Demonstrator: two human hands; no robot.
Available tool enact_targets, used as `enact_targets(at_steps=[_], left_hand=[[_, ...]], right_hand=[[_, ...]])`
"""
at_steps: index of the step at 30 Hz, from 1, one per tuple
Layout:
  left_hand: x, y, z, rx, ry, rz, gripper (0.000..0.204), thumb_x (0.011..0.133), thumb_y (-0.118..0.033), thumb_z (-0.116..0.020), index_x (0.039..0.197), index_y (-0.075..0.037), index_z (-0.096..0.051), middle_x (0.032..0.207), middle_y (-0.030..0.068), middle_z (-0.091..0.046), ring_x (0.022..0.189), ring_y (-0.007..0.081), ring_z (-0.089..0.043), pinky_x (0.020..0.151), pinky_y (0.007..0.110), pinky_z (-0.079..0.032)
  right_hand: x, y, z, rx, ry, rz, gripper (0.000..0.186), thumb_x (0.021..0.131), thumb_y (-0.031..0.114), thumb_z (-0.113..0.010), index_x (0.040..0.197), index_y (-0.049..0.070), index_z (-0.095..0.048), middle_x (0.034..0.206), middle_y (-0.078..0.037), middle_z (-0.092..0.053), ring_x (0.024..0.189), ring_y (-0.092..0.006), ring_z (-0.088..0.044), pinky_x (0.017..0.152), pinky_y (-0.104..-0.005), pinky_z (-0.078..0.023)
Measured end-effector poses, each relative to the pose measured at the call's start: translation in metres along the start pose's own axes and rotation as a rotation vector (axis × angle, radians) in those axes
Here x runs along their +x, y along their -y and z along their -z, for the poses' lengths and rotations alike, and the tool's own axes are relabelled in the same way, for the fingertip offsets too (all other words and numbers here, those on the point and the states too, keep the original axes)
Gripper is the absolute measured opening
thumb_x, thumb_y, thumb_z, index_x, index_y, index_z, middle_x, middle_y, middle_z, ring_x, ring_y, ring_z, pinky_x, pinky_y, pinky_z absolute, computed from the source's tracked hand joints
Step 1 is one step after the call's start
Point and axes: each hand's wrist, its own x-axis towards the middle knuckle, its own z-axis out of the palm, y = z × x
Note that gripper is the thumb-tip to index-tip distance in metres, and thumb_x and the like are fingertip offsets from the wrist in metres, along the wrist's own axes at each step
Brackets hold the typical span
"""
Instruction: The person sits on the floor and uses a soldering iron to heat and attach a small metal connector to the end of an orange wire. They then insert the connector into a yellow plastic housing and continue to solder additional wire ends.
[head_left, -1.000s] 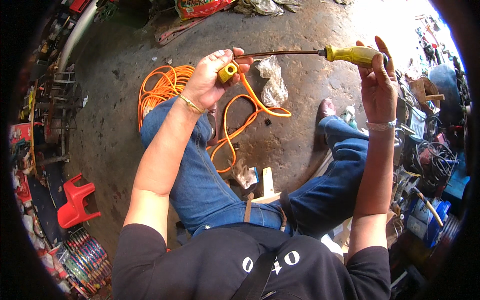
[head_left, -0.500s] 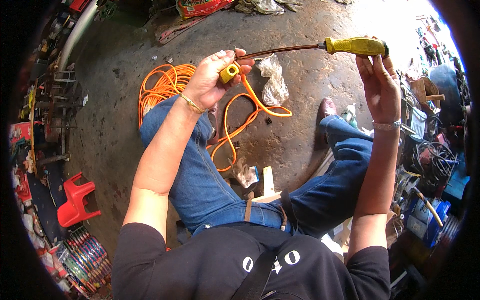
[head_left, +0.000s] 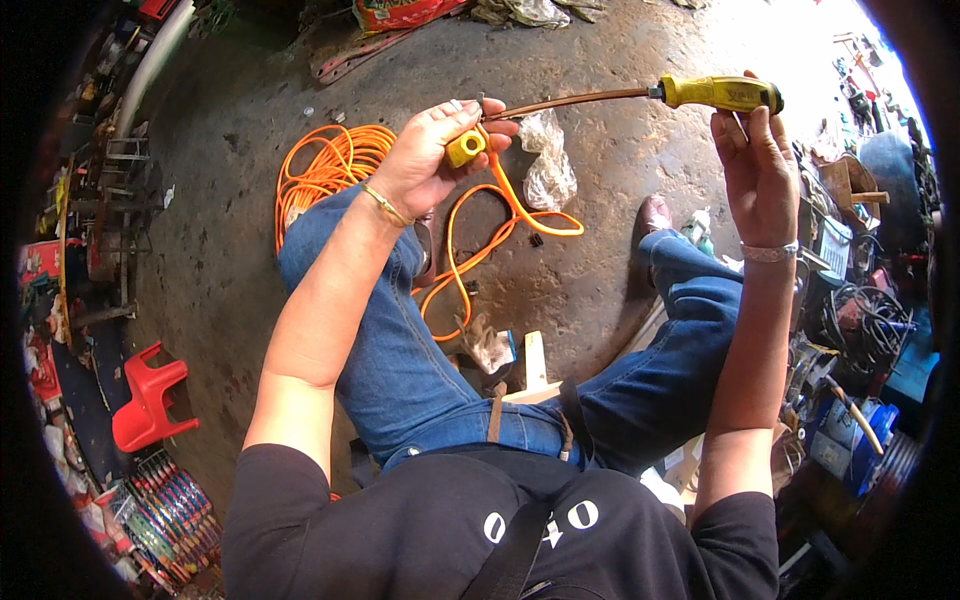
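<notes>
My left hand (head_left: 428,152) is closed around a yellow fitting (head_left: 460,150) with a round hole in its face. An orange cord or hose (head_left: 512,196) runs down from beside that fitting to the floor. With its fingertips my right hand (head_left: 764,178) grips the yellow handle of a long screwdriver (head_left: 710,92). The brownish shaft spans level between both hands, and its tip meets the left fingers. Whether the tip touches the fitting, I cannot tell, since the fingers cover that spot.
An orange coil (head_left: 325,165) lies beyond my left knee. Crumpled clear plastic (head_left: 548,165) and a glove (head_left: 487,346) rest on the floor. A red stool (head_left: 150,398) stands at left, a blue machine (head_left: 855,440) at right. Tools and cables crowd both sides.
The screwdriver and my left hand with the yellow fitting have shifted slightly to the right. The screwdriver's handle has turned a little in my right fingers.
</notes>
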Motion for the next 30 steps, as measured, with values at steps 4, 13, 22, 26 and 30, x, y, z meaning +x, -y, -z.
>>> enact_targets(at_steps=[4, 13, 22, 26, 30], left_hand=[[0.000, 0.000, 0.000, 0.012, 0.000, -0.005, 0.025, 0.099, -0.017, -0.049, 0.116, -0.001, -0.057, 0.108, 0.0150, -0.066, 0.086, 0.0139, -0.067, 0.065, 0.021, -0.058], [0.000, 0.000, 0.000, 0.035, -0.005, 0.007, 0.025, 0.099, -0.018, -0.049, 0.114, -0.001, -0.058, 0.109, 0.0143, -0.066, 0.087, 0.0129, -0.066, 0.062, 0.019, -0.056], [0.001, 0.000, 0.004, 0.017, 0.001, -0.016, 0.025, 0.100, -0.019, -0.048, 0.114, -0.002, -0.058, 0.109, 0.0143, -0.067, 0.087, 0.0138, -0.068, 0.064, 0.021, -0.057], [0.001, 0.000, 0.004, 0.024, -0.021, -0.024, 0.025, 0.100, -0.019, -0.048, 0.114, -0.002, -0.058, 0.109, 0.0146, -0.066, 0.088, 0.0141, -0.068, 0.065, 0.022, -0.058], [0.000, -0.001, 0.005, 0.037, -0.041, -0.056, 0.025, 0.100, -0.019, -0.048, 0.114, -0.002, -0.058, 0.109, 0.0148, -0.066, 0.088, 0.0144, -0.068, 0.065, 0.022, -0.058]], right_hand=[[-0.001, 0.003, 0.004, -0.388, 0.061, 0.098, 0.032, 0.092, 0.010, -0.062, 0.123, 0.003, -0.058, 0.122, -0.013, -0.058, 0.107, -0.0186, -0.060, 0.087, -0.0250, -0.055], [0.001, 0.003, 0.006, -0.536, 0.132, 0.259, 0.040, 0.092, 0.014, -0.063, 0.129, 0.003, -0.054, 0.120, -0.014, -0.059, 0.113, -0.0205, -0.058, 0.090, -0.0261, -0.055], [-0.001, 0.010, -0.003, -0.161, 0.067, 0.074, 0.046, 0.091, 0.006, -0.062, 0.135, 0.003, -0.049, 0.125, -0.015, -0.057, 0.114, -0.0188, -0.057, 0.093, -0.0238, -0.052], [-0.004, 0.007, -0.001, -0.462, 0.033, 0.139, 0.040, 0.092, 0.010, -0.063, 0.131, 0.007, -0.054, 0.125, -0.016, -0.056, 0.113, -0.0216, -0.058, 0.093, -0.0265, -0.052], [-0.004, 0.008, 0.000, -0.239, 0.030, 0.035, 0.042, 0.090, 0.010, -0.065, 0.131, 0.006, -0.054, 0.126, -0.016, -0.055, 0.112, -0.0234, -0.059, 0.094, -0.0283, -0.053]])
